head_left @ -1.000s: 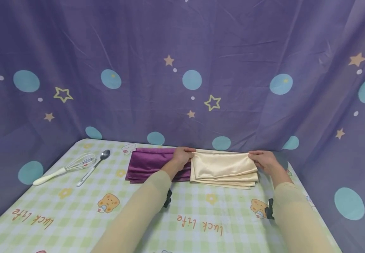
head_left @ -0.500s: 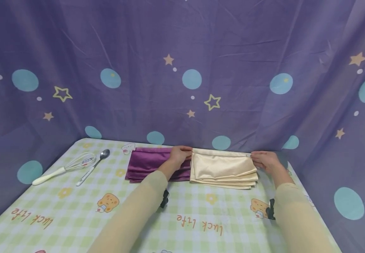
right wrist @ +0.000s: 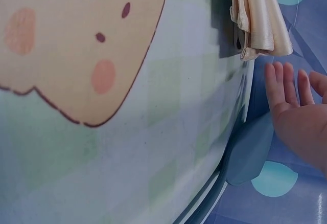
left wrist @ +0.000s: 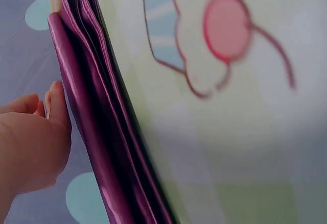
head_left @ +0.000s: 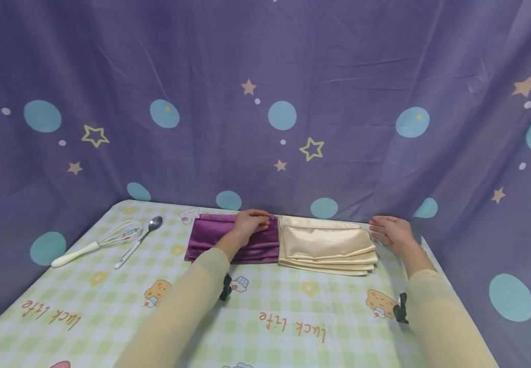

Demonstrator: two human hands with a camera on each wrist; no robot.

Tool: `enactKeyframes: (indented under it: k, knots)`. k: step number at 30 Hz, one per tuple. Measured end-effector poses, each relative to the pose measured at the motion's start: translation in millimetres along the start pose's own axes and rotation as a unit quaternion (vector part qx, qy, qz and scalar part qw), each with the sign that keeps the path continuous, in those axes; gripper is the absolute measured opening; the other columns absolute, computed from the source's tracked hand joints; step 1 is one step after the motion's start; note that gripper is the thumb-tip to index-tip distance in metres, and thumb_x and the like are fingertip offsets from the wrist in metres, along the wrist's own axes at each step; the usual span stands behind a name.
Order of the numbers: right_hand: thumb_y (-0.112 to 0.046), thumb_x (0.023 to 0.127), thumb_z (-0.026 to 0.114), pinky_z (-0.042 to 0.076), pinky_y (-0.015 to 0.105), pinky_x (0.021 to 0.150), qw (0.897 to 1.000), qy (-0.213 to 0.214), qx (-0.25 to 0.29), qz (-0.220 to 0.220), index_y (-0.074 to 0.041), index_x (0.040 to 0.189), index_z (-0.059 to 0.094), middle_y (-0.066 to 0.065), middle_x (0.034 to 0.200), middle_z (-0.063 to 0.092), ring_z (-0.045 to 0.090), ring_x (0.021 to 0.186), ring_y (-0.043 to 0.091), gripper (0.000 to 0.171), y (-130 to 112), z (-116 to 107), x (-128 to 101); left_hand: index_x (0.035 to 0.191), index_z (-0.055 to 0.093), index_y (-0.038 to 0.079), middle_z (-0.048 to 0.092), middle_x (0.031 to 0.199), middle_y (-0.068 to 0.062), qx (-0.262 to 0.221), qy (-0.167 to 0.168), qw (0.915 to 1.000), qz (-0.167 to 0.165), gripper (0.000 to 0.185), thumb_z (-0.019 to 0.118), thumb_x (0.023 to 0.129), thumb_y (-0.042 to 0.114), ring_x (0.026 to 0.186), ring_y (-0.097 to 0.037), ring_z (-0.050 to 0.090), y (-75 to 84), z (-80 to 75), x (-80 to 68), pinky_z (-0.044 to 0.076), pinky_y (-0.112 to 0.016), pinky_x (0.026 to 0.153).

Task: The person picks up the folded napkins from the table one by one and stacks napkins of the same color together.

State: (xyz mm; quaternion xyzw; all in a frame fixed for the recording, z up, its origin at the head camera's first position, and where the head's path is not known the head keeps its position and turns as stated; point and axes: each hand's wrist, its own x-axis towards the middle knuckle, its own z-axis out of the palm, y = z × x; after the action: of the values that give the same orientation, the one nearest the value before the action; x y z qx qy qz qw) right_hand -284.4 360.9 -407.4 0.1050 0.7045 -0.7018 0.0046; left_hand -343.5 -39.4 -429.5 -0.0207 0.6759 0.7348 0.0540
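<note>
A stack of folded cream satin cloths [head_left: 327, 243] lies at the table's back edge, its layers slightly fanned at the front right. Flush against its left side lies a stack of folded purple satin cloths [head_left: 210, 237]. My left hand [head_left: 248, 225] is over the purple stack, fingers extended and holding nothing; in the left wrist view it is close beside the purple folds [left wrist: 92, 91]. Just off the right end of the cream stack is my right hand [head_left: 393, 230], fingers straight and spread, with nothing in them. The right wrist view shows its fingertips near the cream folds [right wrist: 260, 19].
On the left of the table lie a balloon whisk [head_left: 99, 243] with a cream handle and a metal spoon [head_left: 141, 240] with a patterned handle. A checked tablecloth [head_left: 283, 301] covers the table. A purple curtain [head_left: 210, 143] hangs directly behind it.
Both hands have come off the cream cloths: the left has moved left over the purple stack, the right slightly to the right. The cloths stay in place.
</note>
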Motion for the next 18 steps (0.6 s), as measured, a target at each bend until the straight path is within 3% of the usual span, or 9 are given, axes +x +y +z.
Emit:
enactKeyframes:
  k: [8,14,18]
  knots:
    - [-0.022,0.107,0.055,0.045,0.043,0.106,0.999,-0.02,-0.01,-0.029,0.013,0.148,0.036,-0.004,0.101,0.072,0.069,0.098,0.009,0.057,-5.1,5.1,-5.4,0.129,0.059,-0.014,0.06,0.126,-0.035,0.0,-0.036,0.9993,0.008,0.032,0.06,0.099,-0.001,0.109,-0.04,0.066,6.3,-12.0,-5.5,0.06,-0.031,0.081]
    - [-0.027,0.107,0.055,0.049,0.038,0.102,0.997,-0.034,-0.026,-0.07,0.013,0.147,0.037,0.0,0.111,0.07,0.067,0.103,0.011,0.06,-7.8,11.7,-4.1,0.131,0.057,-0.01,0.058,0.129,-0.035,-0.001,-0.063,0.998,0.011,0.036,0.061,0.101,0.009,0.116,-0.043,0.061,10.5,-20.3,-8.2,0.058,-0.039,0.091]
    - [-0.03,0.106,0.055,0.048,0.044,0.104,0.994,-0.05,-0.035,-0.087,0.015,0.146,0.037,-0.001,0.111,0.069,0.066,0.105,0.012,0.062,-9.0,20.4,-5.0,0.134,0.054,-0.011,0.056,0.132,-0.036,-0.003,-0.07,0.9974,0.016,0.039,0.059,0.103,0.013,0.121,-0.045,0.058,12.6,-27.2,-13.6,0.055,-0.041,0.095]
